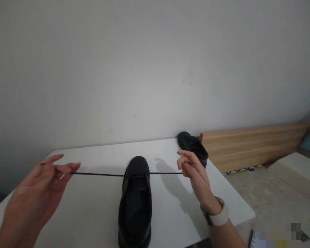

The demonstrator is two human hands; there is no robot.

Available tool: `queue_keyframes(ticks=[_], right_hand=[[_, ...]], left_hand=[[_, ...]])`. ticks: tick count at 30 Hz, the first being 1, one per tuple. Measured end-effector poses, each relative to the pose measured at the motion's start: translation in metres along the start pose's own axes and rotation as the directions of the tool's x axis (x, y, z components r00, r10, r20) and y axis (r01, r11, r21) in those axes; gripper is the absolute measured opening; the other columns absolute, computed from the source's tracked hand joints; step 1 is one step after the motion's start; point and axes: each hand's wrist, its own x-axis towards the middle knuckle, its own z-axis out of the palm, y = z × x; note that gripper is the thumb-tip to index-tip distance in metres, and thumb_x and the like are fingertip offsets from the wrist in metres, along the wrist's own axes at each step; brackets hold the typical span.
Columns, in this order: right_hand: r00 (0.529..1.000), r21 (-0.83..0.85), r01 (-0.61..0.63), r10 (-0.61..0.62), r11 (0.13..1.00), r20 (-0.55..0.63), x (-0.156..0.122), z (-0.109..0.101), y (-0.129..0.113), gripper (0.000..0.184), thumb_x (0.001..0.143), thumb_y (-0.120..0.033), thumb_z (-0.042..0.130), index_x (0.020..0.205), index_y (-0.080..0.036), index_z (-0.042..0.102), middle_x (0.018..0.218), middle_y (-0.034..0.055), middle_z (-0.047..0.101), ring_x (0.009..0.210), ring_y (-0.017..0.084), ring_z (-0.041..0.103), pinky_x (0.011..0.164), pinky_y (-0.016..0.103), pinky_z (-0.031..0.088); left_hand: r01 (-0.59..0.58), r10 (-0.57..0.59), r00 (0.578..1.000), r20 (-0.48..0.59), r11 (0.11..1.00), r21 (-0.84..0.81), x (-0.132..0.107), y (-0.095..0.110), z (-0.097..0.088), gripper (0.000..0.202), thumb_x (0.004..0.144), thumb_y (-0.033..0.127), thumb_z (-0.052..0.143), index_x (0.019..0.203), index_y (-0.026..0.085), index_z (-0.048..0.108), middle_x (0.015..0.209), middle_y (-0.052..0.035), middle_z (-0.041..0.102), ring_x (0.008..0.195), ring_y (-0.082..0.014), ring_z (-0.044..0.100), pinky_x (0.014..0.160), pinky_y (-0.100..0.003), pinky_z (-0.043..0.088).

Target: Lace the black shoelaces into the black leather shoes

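A black shoe (pixel 135 199) stands on the white table (pixel 93 206) in front of me, toe pointing away. A black lace (pixel 100 174) runs through its front eyelets and stretches taut to both sides. My left hand (pixel 41 189) pinches the lace's left end between thumb and fingers. My right hand (pixel 193 174), with a pale watch band on the wrist, pinches the right end, other fingers raised. Both hands hover just above the table, one on each side of the shoe.
A second black shoe (pixel 193 146) sits at the table's far right corner against the grey wall. A long wooden board (pixel 253 144) lies on the floor to the right. The table's right edge falls away near my right wrist.
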Motion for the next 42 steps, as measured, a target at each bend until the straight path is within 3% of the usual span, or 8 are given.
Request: queue_keyframes(ticks=[4,8,11,14,20,30,37,42], right_hand=[[0.98,-0.049,-0.028,0.037,0.998,0.195,-0.001,0.011,0.0,0.029,0.095,-0.021,0.041,0.123,-0.025,0.048,0.098,0.0052,0.065,0.065,0.013,0.043,0.06,0.031,0.039],[0.939,-0.129,-0.046,0.086,0.991,0.332,-0.002,0.027,0.006,0.023,0.102,-0.032,0.036,0.122,-0.027,0.047,0.105,0.005,0.066,0.064,0.011,0.051,0.067,0.031,0.047],[0.924,-0.137,-0.111,0.153,0.984,0.35,0.0,0.035,0.011,0.021,0.1,-0.035,0.044,0.113,-0.026,0.056,0.099,0.0041,0.067,0.071,0.013,0.062,0.073,0.032,0.053],[0.916,-0.182,-0.093,0.156,0.979,0.368,0.003,0.038,0.015,0.019,0.096,-0.035,0.053,0.099,-0.024,0.069,0.099,0.0049,0.064,0.083,0.016,0.067,0.077,0.032,0.055],[0.915,-0.374,-0.056,0.198,0.926,0.352,0.003,0.038,0.023,0.013,0.09,-0.034,0.061,0.097,-0.025,0.068,0.078,-0.0004,0.059,0.072,0.015,0.06,0.067,0.029,0.048],[0.889,-0.457,0.152,0.081,0.876,0.451,0.0,0.041,0.018,0.016,0.095,-0.028,0.053,0.085,-0.023,0.065,0.084,0.0027,0.063,0.081,0.017,0.06,0.072,0.029,0.046],[0.907,-0.477,0.113,0.105,0.871,0.407,-0.001,0.047,0.01,0.013,0.091,-0.013,0.056,0.084,-0.02,0.065,0.086,0.0025,0.062,0.082,0.015,0.06,0.073,0.028,0.047],[0.909,-0.493,0.126,0.098,0.861,0.404,-0.001,0.047,0.007,0.013,0.087,-0.009,0.059,0.085,-0.02,0.067,0.087,0.0023,0.063,0.084,0.015,0.06,0.076,0.028,0.047]], left_hand=[[0.116,-0.095,0.986,0.14,0.982,-0.148,-0.009,0.016,0.019,0.038,0.07,0.046,0.085,0.082,0.022,0.059,0.058,0.0089,0.052,0.059,-0.0104,0.05,0.059,-0.021,0.05],[-0.134,0.013,0.945,0.326,0.926,0.353,-0.016,0.016,0.025,0.021,0.095,0.04,0.057,0.102,0.022,0.066,0.07,0.0041,0.052,0.062,-0.0109,0.049,0.056,-0.021,0.042],[-0.451,0.098,0.801,0.591,0.748,0.487,-0.025,0.012,0.029,0.031,0.101,0.029,0.042,0.124,0.028,0.063,0.09,-0.001,0.06,0.082,-0.015,0.059,0.073,-0.025,0.047],[-0.56,0.096,0.695,0.712,0.694,0.453,-0.036,0.004,0.037,0.033,0.102,0.022,0.037,0.122,0.031,0.061,0.097,-0.0006,0.065,0.089,-0.0147,0.063,0.08,-0.024,0.048],[-0.597,0.072,0.67,0.739,0.644,0.478,-0.052,-0.012,0.053,0.019,0.098,0.016,0.045,0.099,0.023,0.063,0.089,-0.0009,0.068,0.081,-0.0152,0.064,0.075,-0.024,0.049],[-0.661,0.087,0.655,0.751,0.548,0.513,-0.054,-0.021,0.06,0.023,0.089,0.006,0.045,0.088,0.02,0.064,0.078,-0.0022,0.065,0.07,-0.0157,0.062,0.063,-0.024,0.049],[-0.782,0.348,0.595,0.724,0.458,0.423,-0.05,-0.023,0.057,0.018,0.098,0.024,0.05,0.096,0.025,0.067,0.091,-0.0041,0.065,0.081,-0.0162,0.066,0.072,-0.023,0.056],[-0.802,0.381,0.573,0.726,0.444,0.4,-0.046,-0.021,0.061,0.028,0.101,0.039,0.044,0.093,0.027,0.069,0.08,-0.0005,0.068,0.071,-0.0129,0.069,0.066,-0.017,0.057]])
